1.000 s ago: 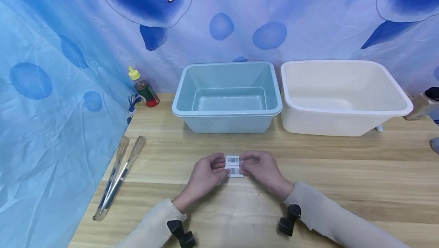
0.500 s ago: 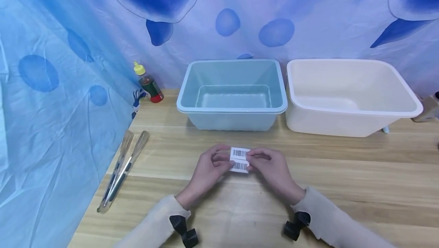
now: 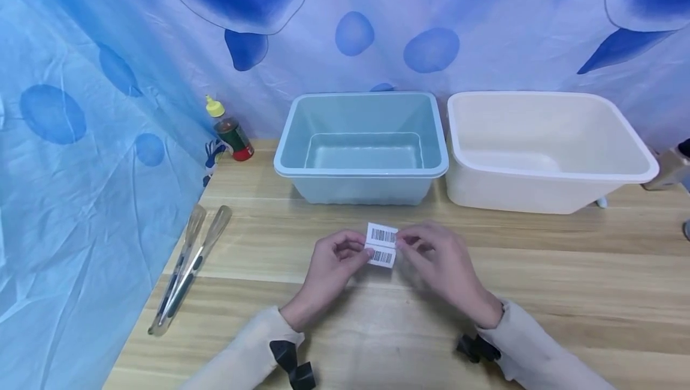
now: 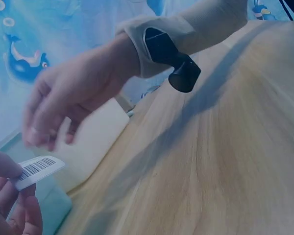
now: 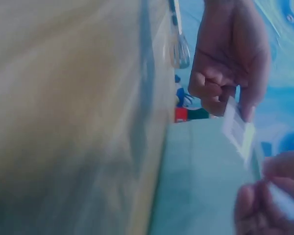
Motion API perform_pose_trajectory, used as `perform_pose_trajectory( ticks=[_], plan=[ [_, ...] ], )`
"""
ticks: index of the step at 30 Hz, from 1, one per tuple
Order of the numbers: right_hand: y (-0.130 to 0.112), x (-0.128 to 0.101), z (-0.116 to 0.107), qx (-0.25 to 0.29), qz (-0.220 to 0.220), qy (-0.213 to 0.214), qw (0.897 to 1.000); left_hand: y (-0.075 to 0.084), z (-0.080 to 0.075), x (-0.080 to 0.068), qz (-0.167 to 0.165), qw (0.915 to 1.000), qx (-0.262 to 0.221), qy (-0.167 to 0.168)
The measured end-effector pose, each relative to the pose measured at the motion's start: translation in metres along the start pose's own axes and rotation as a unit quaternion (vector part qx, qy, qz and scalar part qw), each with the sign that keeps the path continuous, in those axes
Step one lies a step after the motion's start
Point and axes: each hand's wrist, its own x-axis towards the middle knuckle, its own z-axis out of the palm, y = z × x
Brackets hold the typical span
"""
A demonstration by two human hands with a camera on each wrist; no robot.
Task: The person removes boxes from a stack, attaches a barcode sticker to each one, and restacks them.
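Note:
A small white label sheet (image 3: 381, 246) carries two black barcodes, one above the other. My left hand (image 3: 332, 270) pinches its left edge between thumb and fingers, also seen in the left wrist view, where one barcode of the sheet (image 4: 41, 169) faces the camera. My right hand (image 3: 439, 264) has its thumb and index finger drawn together at the sheet's right edge. In the right wrist view these right fingers (image 5: 255, 196) are blurred, with a whitish piece between them, close to the tilted sheet.
Behind the hands stand a light blue tub (image 3: 361, 189) and a white tub (image 3: 512, 192) on the wooden table (image 3: 259, 330). Metal tongs (image 3: 188, 270) lie at the left edge. A yellow-capped bottle (image 3: 232, 132) stands at the back left, and another bottle (image 3: 668, 168) at the right.
The label sheet has come up from the table and tilted, moving slightly to the right. My right hand has shifted right and turned, with its fingertips now at the sheet's edge.

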Motion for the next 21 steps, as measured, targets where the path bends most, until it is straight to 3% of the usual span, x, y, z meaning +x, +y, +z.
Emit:
perform_pose_trajectory(
  ticks=[3,6,13,21],
  plan=[
    [-0.005,0.003,0.000,-0.038,-0.113,0.043,0.992,0.002,0.003,0.001,0.012,0.9999,-0.002,-0.003],
    [-0.008,0.004,0.004,-0.055,-0.161,0.059,0.984,0.004,0.006,0.000,0.023,0.9997,-0.004,-0.011],
    [-0.006,0.003,0.009,-0.042,-0.141,0.045,0.988,0.009,0.008,-0.003,0.057,0.9975,-0.007,-0.041],
    [-0.005,0.000,0.012,-0.012,-0.097,0.019,0.995,0.009,0.008,-0.005,0.059,0.9971,0.006,-0.048]
  ],
)
